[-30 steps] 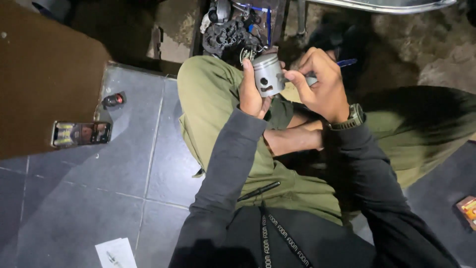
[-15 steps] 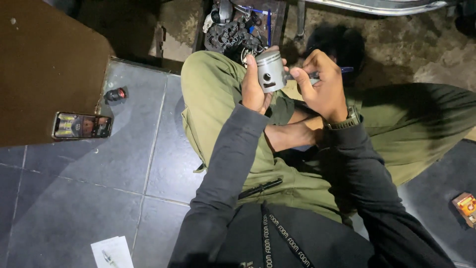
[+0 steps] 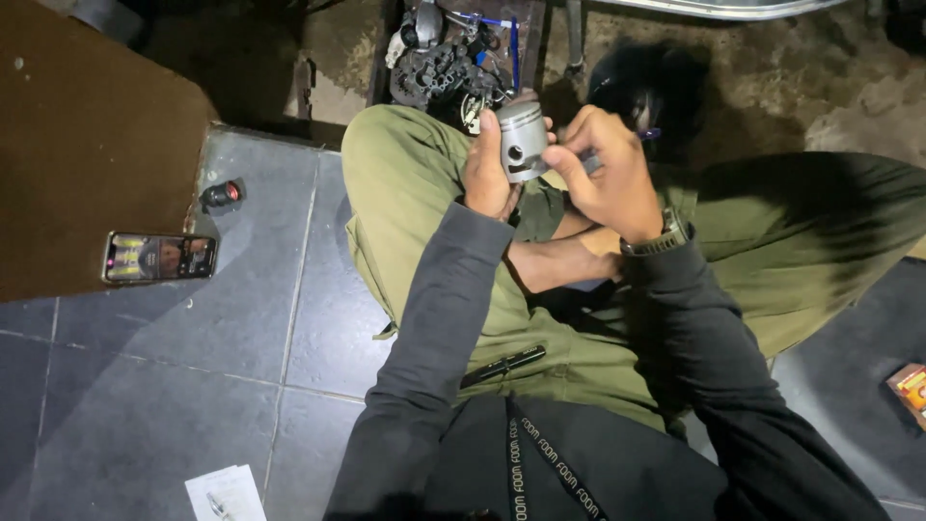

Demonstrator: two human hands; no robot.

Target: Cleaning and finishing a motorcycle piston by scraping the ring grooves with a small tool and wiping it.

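Note:
I sit cross-legged on a tiled floor in olive trousers and a dark grey sweater. My left hand (image 3: 485, 174) grips a silver metal piston (image 3: 522, 140) upright above my knees, thumb along its side. My right hand (image 3: 610, 172), with a watch on the wrist, holds a thin blue-tipped tool (image 3: 644, 135) and presses fingers against the piston's right side. A black pen-like tool (image 3: 503, 366) lies on my lap.
A heap of dark engine parts (image 3: 446, 63) lies on the dirt ahead. A phone with a lit screen (image 3: 159, 258) rests on a brown board (image 3: 87, 145), a small black-and-red object (image 3: 222, 194) beside it. Paper (image 3: 224, 494) lies near left; an orange box (image 3: 910, 389) at right.
Both hands stay on the piston with only slight shifts of grip. The view has drifted a little, so the phone and board sit slightly lower.

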